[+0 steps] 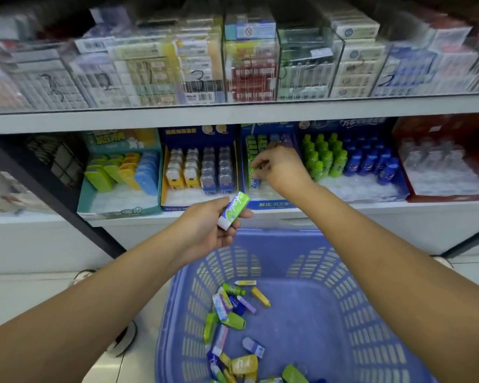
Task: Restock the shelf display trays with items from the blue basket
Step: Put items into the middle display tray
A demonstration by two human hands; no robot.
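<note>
Judging by the two hands, the step in hand is filling the row of green packs in the blue tray. At the left, the teal tray [116,212] holds upright yellow, green and blue cases with bare space at its front; neither hand is near it. Nearer the middle, the left hand [205,230] hangs above the basket's far rim. Its fingers and thumb are curled round a green pack [234,212] with a white end, held tilted and clear of the shelf. To its right, the right hand [281,167] reaches into the blue tray [271,204], its fingertips pinching what looks like a second pack [253,170] against the green row standing there.

The next move, I judge, calls for seating that one upright in line, letting go, then bringing the waiting pack across. Below, the blue basket [371,313] has many loose items [233,308] in it, so much of the task remains.

The boxes [249,64] on the upper shelf are blurred and their labels unreadable. The right hand covers the middle of the blue tray, so I cannot tell how full that row is. At far right, the red tray [448,197] holds only pale blurs, and the basket's near edge is cut off by the frame.
</note>
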